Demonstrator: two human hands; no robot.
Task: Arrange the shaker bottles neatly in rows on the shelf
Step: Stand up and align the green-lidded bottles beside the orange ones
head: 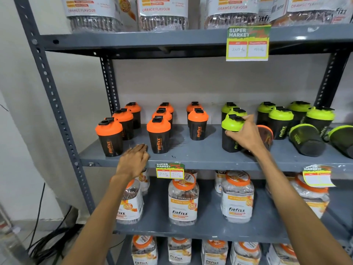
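Green-lidded shaker bottle (232, 134) at the front of the fourth column on the middle shelf (200, 155), upright, wrapped by the right hand (246, 133) with fingers closed round its dark body just under the lid. Left hand (133, 159) flat and empty on the shelf's front edge, fingers loose, between two front orange-lidded bottles (159, 135). Best slid square behind its column's line, level with the orange fronts, label facing out, clear of the orange-lidded bottle lying on its side (266, 135) just behind the wrist.
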